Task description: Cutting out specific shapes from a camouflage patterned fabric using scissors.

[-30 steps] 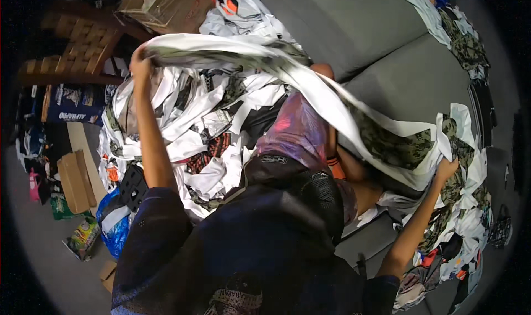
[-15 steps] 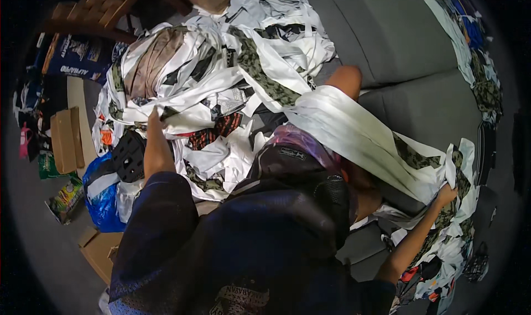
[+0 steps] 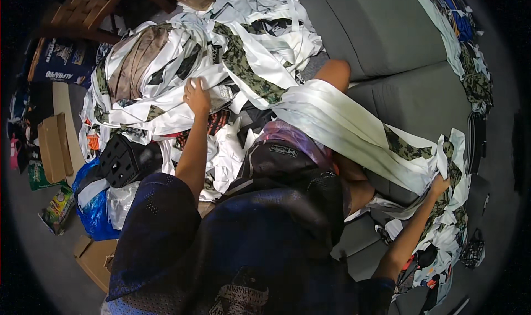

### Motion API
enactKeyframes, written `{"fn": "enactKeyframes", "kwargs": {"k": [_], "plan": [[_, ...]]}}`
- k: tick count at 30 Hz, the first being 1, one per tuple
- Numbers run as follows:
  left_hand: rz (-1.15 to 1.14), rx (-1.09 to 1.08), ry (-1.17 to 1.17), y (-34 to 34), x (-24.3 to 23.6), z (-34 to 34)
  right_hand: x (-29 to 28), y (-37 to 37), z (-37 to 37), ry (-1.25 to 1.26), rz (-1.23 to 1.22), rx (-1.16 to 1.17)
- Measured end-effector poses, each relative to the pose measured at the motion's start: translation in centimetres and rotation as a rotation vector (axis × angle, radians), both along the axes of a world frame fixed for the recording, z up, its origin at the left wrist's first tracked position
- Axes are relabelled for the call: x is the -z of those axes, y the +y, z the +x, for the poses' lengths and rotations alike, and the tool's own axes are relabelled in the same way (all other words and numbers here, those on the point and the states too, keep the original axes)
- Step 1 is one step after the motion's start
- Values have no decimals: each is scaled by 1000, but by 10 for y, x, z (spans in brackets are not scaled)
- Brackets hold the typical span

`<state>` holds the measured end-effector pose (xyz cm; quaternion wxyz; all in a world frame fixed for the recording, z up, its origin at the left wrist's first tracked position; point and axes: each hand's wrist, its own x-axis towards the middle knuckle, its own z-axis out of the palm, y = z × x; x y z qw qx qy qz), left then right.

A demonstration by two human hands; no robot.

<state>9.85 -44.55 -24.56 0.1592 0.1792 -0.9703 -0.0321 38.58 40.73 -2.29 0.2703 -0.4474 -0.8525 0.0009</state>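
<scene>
Fabric pile [image 3: 141, 66], 10 o'clock from view centre | left hand [image 3: 197, 96], 10 o'clock, at pile, fingers bent, cannot tell if grasping | white-and-camouflage strip [image 3: 343, 130], 2 o'clock, across a leg [image 3: 334, 73] | right hand [image 3: 440, 187], 3 o'clock, fingers clenched on strip

Grey padded upholstered seat [image 3: 392, 33], 1 to 2 o'clock; heap of white and green-camouflage fabric strips [image 3: 442, 226] along its 4 o'clock edge. Dark grey floor [image 3: 61, 254], 8 o'clock: shiny green-and-yellow plastic packet [image 3: 58, 210], crinkled blue plastic bag [image 3: 91, 207], open brown cardboard box [image 3: 98, 260]. Surface under 10 o'clock white-and-camouflage fabric pile [image 3: 160, 66] hidden.
</scene>
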Motion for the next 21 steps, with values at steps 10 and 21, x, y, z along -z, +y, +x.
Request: {"fn": "enactKeyframes", "kwargs": {"k": [10, 21], "plan": [[636, 648, 232, 48, -116, -65, -1, -15, -6, -31, -12, -47], [1418, 1527, 93, 430, -310, -45, 4, -41, -21, -42, 56, -10]]}}
